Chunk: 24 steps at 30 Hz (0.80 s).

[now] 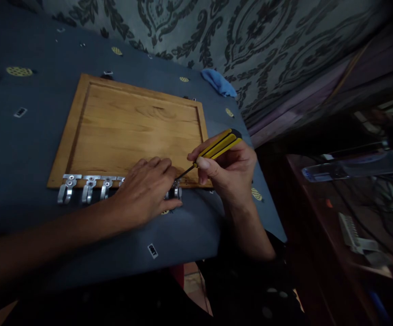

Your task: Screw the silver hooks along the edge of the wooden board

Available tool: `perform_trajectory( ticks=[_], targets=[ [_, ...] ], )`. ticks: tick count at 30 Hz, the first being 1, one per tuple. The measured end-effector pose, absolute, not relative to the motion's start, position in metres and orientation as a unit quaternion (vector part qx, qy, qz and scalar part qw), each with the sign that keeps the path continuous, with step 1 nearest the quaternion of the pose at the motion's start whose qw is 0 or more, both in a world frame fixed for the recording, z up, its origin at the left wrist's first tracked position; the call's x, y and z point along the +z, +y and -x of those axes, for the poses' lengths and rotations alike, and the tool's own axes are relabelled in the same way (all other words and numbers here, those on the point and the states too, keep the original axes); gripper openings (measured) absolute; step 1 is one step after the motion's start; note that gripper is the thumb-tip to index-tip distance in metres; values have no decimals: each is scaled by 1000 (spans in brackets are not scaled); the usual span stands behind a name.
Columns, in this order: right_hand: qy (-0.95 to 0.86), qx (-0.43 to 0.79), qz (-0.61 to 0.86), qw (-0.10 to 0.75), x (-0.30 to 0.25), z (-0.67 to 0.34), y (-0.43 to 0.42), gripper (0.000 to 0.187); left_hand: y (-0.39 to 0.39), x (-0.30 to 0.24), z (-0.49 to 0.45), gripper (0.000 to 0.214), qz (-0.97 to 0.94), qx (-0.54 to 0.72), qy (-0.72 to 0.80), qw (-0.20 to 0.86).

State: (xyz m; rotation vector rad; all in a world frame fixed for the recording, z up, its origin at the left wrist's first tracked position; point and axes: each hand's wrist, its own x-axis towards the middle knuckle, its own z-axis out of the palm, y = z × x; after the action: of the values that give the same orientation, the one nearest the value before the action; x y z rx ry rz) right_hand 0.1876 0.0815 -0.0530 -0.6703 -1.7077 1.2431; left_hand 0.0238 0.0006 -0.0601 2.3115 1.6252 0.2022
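Observation:
My right hand [232, 170] is closed round a screwdriver [218, 149] with a yellow and black handle. The screwdriver slants down to the left, its tip at a metal hook [177, 193] on the near edge of a wooden framed board [135, 122]. Over that same edge lies my left hand [145, 188], its fingers on the board and its thumb below, with the hook between thumb and forefinger. Further left, several silver double hooks [88, 188] sit along a metal strip [96, 178] with screws in it. My left hand hides part of the strip.
The board rests on a dark blue cloth [20, 145] with a pineapple print. A blue rag [218, 83] lies at the far edge, by a patterned curtain [189, 31]. To the right, a brown shelf [313, 199] holds cables and a clear plastic item [339, 171].

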Motion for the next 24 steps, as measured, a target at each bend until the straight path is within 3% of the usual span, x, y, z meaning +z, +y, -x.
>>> perform_trajectory(
  ticks=[7, 18, 24],
  targets=[
    [-709, 517, 266, 399, -53, -196, 82, 28, 1, -61, -24, 45, -807, 82, 564, 154],
    [-670, 445, 290, 518, -58, -184, 79, 32, 0, -60, -24, 43, -805, 63, 568, 159],
    [-682, 440, 300, 501, -55, -186, 78, 31, 0, -61, -23, 40, -807, 72, 568, 146]
  ],
)
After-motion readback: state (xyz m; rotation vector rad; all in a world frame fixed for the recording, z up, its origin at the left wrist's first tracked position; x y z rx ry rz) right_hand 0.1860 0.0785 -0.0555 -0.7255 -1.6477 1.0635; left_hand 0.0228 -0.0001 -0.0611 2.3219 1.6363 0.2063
